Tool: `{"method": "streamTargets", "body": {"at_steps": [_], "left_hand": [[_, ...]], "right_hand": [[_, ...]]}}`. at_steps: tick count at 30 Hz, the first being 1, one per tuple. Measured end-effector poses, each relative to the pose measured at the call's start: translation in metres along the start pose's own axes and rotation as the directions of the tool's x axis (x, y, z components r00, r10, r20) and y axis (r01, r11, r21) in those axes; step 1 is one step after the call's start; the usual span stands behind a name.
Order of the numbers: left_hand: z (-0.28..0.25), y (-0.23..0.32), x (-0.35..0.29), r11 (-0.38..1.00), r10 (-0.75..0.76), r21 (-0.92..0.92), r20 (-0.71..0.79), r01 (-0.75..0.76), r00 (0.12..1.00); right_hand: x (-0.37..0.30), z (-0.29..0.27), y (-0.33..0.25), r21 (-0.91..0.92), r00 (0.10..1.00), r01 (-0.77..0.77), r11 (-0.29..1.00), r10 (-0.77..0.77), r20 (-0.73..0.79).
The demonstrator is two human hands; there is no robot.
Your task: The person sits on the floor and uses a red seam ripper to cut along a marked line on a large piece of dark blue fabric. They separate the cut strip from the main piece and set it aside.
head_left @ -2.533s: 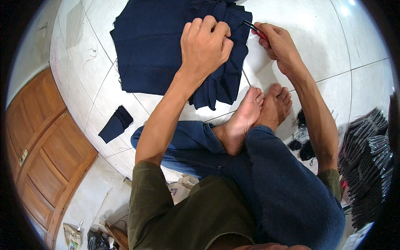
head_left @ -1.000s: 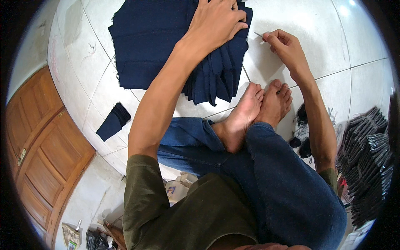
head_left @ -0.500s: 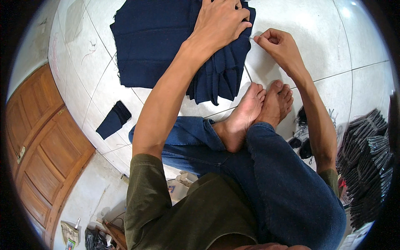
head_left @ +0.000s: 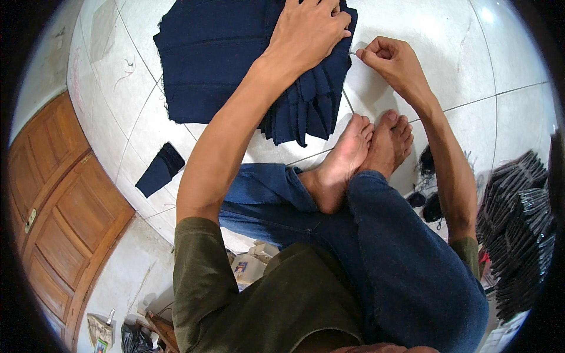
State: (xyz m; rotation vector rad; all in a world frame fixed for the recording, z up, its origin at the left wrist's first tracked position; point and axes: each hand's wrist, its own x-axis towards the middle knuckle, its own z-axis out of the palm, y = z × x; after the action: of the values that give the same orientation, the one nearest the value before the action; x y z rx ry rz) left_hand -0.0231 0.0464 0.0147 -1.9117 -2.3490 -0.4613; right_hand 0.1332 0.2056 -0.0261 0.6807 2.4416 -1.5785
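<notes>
A stack of navy cloth pieces (head_left: 218, 65) with frayed edges lies on the floor in front of me, its right side in loose folds. My left hand (head_left: 312, 32) rests on its upper right part with bent fingers, holding the cloth near the right edge; some fingertips run out of the picture's top. Just right of that edge, my right hand (head_left: 385, 56) is closed in a pinch. Between thumb and forefinger sits a thin, pale, needle-like thing (head_left: 352, 53), its tip pointing at the cloth edge. Its exact kind is too small to tell.
My bare feet (head_left: 359, 147) are just below the stack. A small folded navy piece (head_left: 160, 169) lies to the left on the white tiles. Dark thread tangles (head_left: 431, 206) lie by my right forearm, beside a heap of dark bundled strips (head_left: 512, 229). A wooden door (head_left: 65, 217) stands far left.
The cloth's right edge and my left hand have shifted slightly left. My left thumb is drawn in closer to the cloth. My right hand has moved up a little, still pinching.
</notes>
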Motion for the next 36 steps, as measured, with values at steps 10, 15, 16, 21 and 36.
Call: {"method": "streamTargets", "body": {"at_steps": [10,15,16,21,36], "left_hand": [[0.0018,-0.0011,0.0001,1.000,-0.001,-0.018,-0.021,0.000,1.000],[0.0015,-0.0003,0.0010,1.000,0.005,-0.012,-0.026,-0.005,1.000],[0.0014,-0.0004,0.0006,1.000,0.004,-0.009,-0.027,-0.005,1.000],[0.0015,-0.0001,-0.0001,1.000,-0.001,-0.023,-0.027,0.001,1.000],[0.0053,-0.0001,0.0002,1.000,0.024,0.020,-0.040,-0.023,0.999]], "right_hand": [[0.0011,0.0017,-0.0020,0.030,0.998,-0.063,0.998,0.064,-0.024],[0.0015,0.0038,0.0043,0.018,0.999,-0.003,1.000,0.004,-0.052],[0.0013,0.0045,0.0035,0.010,0.998,-0.004,1.000,0.005,-0.057],[0.0022,0.0051,0.0011,0.043,0.997,-0.050,0.998,0.052,-0.053],[0.0020,0.0021,0.0036,0.000,1.000,-0.008,1.000,0.008,-0.026]]}}
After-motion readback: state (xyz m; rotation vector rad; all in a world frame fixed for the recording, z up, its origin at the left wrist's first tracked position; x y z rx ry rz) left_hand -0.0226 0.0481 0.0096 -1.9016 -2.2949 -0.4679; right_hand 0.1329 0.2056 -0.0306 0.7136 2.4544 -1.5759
